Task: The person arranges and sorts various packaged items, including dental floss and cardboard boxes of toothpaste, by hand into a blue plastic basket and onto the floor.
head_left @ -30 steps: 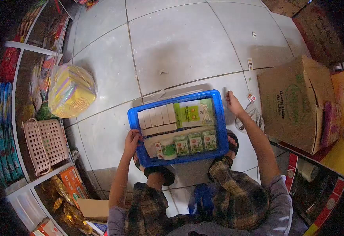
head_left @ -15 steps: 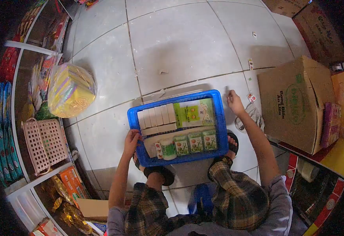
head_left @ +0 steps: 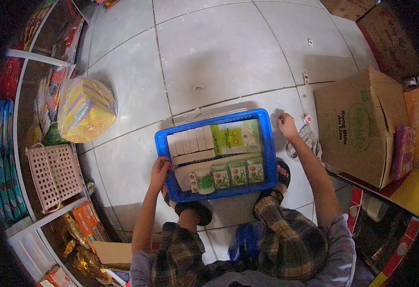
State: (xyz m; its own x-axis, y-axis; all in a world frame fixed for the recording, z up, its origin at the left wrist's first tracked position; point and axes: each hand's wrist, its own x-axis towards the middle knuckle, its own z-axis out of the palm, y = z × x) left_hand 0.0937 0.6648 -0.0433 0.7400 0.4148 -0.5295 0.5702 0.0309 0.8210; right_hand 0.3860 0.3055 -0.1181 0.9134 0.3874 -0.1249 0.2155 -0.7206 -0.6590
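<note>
Gripping blue tray [head_left: 268, 143], left hand [head_left: 159, 171] fingertips hidden behind rim.

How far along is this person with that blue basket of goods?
The blue basket already looks fairly full: white boxes, a green pack and small green cartons sit in rows. The left hand grips its left rim; the right hand is by its right corner, over the floor. A cardboard box stands nearby; how much is left cannot be told.

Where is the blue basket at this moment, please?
The blue basket sits on the floor at centre, between the left hand on its left rim and the right hand.
</note>
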